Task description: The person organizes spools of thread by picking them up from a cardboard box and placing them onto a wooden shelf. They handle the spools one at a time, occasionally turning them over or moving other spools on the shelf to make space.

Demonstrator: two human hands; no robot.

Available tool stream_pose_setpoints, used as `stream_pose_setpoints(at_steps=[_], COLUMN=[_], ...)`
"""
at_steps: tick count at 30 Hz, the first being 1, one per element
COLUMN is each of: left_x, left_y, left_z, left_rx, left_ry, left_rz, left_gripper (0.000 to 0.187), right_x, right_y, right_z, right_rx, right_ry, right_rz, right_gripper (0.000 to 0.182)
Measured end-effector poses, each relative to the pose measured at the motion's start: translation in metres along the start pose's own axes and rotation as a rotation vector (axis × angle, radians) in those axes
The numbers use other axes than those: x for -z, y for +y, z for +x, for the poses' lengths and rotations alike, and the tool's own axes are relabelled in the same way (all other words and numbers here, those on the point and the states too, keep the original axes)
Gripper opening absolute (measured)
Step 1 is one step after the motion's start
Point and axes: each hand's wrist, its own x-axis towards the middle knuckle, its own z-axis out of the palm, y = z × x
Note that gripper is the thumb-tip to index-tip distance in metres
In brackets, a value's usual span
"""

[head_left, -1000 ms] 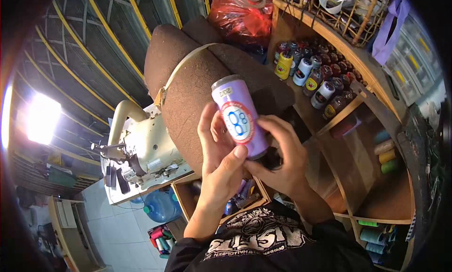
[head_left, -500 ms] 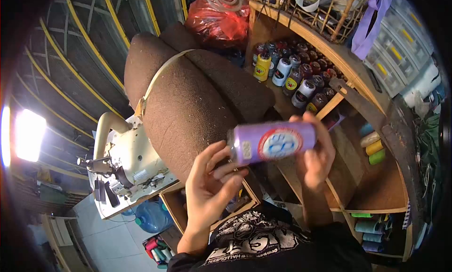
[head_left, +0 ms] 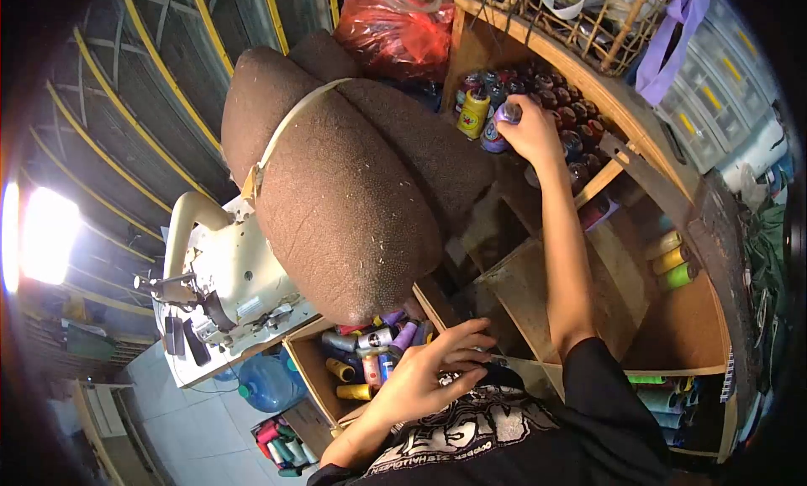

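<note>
My right hand (head_left: 531, 134) reaches into the shelf and grips the dark top of a purple thread spool (head_left: 494, 139). The spool stands slightly tilted beside a yellow-labelled thread spool (head_left: 473, 116), and my fingers cover part of it. Behind and right of it are several rows of thread spools (head_left: 565, 99) with dark, wrapped tops. Down in front of my shirt, my left hand (head_left: 429, 375) is empty, its fingers apart and bent. It hovers close to an open drawer of mixed thread spools (head_left: 376, 340).
A big rolled bundle of brown pebbled material (head_left: 336, 200), tied with a pale band, leans between the sewing machine (head_left: 227, 250) and the shelf. A red plastic bag (head_left: 395, 32) lies behind. Above the shelf sits a wicker basket (head_left: 588, 23). A wooden divider (head_left: 601, 187) crosses near my right forearm.
My right hand has carried the purple spool from in front of me up and away to the shelf's front row. My left hand has come off the spool and dropped lower.
</note>
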Motion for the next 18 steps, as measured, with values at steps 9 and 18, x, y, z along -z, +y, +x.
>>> stream_pose_setpoints(at_steps=[9, 18], left_x=[0.009, 0.039], left_y=[-0.023, -0.086], left_z=[0.005, -0.015], left_rx=[0.002, 0.134], left_ry=[0.081, 0.185], left_rz=[-0.016, 0.118], left_gripper=[0.051, 0.027], right_x=[-0.020, -0.008], right_y=[0.004, 0.016], right_z=[0.020, 0.009], right_rx=[0.051, 0.158], right_ry=[-0.144, 0.047], right_rz=[-0.075, 0.066], right_gripper=[0.049, 0.044])
